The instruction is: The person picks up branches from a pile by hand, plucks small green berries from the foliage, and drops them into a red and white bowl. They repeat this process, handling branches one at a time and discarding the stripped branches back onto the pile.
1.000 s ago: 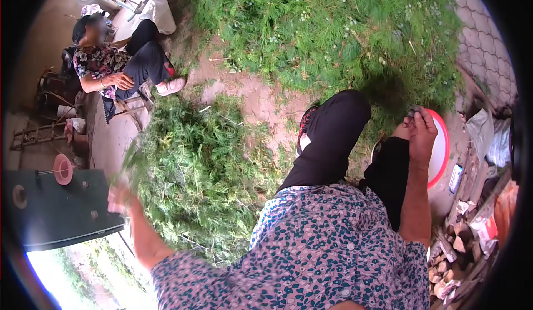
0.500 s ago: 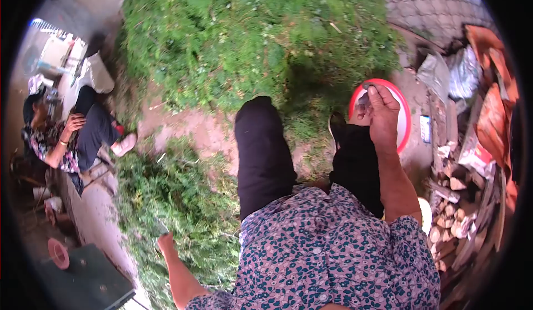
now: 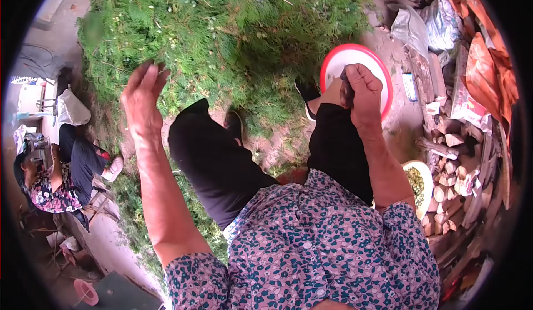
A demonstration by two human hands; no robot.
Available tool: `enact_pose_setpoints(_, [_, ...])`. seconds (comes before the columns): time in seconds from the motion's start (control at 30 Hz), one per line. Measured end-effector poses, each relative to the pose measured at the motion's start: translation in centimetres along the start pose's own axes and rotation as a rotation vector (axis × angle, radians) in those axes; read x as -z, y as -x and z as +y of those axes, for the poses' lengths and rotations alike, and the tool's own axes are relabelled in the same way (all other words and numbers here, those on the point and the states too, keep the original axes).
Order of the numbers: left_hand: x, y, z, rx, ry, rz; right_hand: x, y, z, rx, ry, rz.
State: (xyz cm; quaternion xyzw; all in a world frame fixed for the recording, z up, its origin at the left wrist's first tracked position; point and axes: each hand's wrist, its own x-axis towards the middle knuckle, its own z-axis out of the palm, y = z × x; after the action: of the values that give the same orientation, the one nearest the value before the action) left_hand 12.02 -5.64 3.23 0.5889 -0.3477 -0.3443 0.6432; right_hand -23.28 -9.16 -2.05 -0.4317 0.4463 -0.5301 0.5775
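Note:
My left hand (image 3: 145, 96) is raised at the near left edge of a large heap of green leafy branches (image 3: 222, 32). Its fingers are bent and apart, with nothing visible in them. A blurred green clump (image 3: 93, 29) shows over the heap's left side, beyond that hand. Above a white basin with a red rim (image 3: 390, 82), my right hand (image 3: 363, 91) is closed, fingers curled and thumb pressed in. What it holds, if anything, is hidden. Small dark specks lie inside the basin.
A second pile of branches (image 3: 130, 221) lies at left. Another person (image 3: 55, 182) sits at far left. At right are a pale bowl of small green pieces (image 3: 416, 185), stacked firewood (image 3: 447, 182), plastic bags (image 3: 413, 32) and an orange sheet (image 3: 483, 82).
My left hand has swung forward from the lower-left branch pile to the front heap. My right hand stays over the basin. My left knee has moved outward, and the view has shifted.

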Motion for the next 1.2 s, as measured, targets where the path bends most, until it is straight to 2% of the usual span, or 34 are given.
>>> enact_pose_setpoints(0.17, [-4.9,-2.9,-1.6,0.136,-0.028,-0.130,0.0,0.1,-0.5,0.056,0.105,0.091])
enact_pose_setpoints(0.23, [-6.0,-4.1,-3.2,0.167,-0.049,-0.156,-0.8,-0.2,-0.6,0.004,0.085,0.097])
enact_pose_setpoints(0.37, [-6.7,-6.2,-6.2,0.252,-0.023,-0.228,-4.7,-1.6,-0.2,-0.060,0.103,0.070])
enact_pose_setpoints(0.43, [-6.7,-6.9,-7.7,0.257,0.014,-0.262,-6.7,-2.8,1.0,0.005,0.243,0.005])
enact_pose_setpoints(0.5, [-6.3,-7.1,-9.0,0.287,0.021,-0.263,-8.3,-4.4,3.8,-0.156,0.338,-0.037])
enact_pose_setpoints(0.63, [-5.2,-7.0,-9.4,0.418,0.099,-0.208,-8.4,-5.3,15.2,-0.347,0.612,-0.505])
enact_pose_setpoints(0.7, [-4.6,-7.0,-8.5,0.329,0.115,-0.303,-8.8,-4.5,20.5,-0.490,0.915,-0.864])
enact_pose_setpoints(0.77, [-3.8,-6.8,-7.8,0.327,0.116,-0.272,-8.2,-1.9,27.7,-0.295,1.189,-1.142])
enact_pose_setpoints(0.83, [-2.6,-6.9,-7.2,0.318,0.116,-0.233,-7.9,0.4,30.9,-0.354,1.236,-1.354])
enact_pose_setpoints(0.9, [-0.7,-7.3,-7.2,0.272,0.174,-0.215,-7.6,3.4,33.1,-0.708,1.076,-1.148])
enact_pose_setpoints(0.93, [0.0,-7.4,-6.8,0.294,0.171,-0.198,-7.1,4.5,34.2,-0.345,1.170,-1.507])
enact_pose_setpoints(0.97, [0.6,-7.4,-6.5,0.316,0.169,-0.179,-6.7,5.2,35.6,-0.356,1.163,-1.523])
enact_pose_setpoints(1.07, [3.9,-7.8,-6.3,0.396,0.245,-0.145,-6.4,7.6,39.0,-0.021,1.349,-1.957])
enact_pose_setpoints(1.1, [4.9,-7.9,-6.4,0.428,0.327,-0.179,-5.6,8.6,41.8,-0.029,1.334,-1.972])
enact_pose_setpoints(1.17, [6.5,-7.8,-6.4,0.475,0.404,-0.205,-3.3,11.7,47.6,-0.576,0.945,-1.585])
enact_pose_setpoints(1.2, [7.0,-7.8,-6.3,0.467,0.413,-0.144,-2.4,12.9,50.2,-0.805,0.747,-1.357])
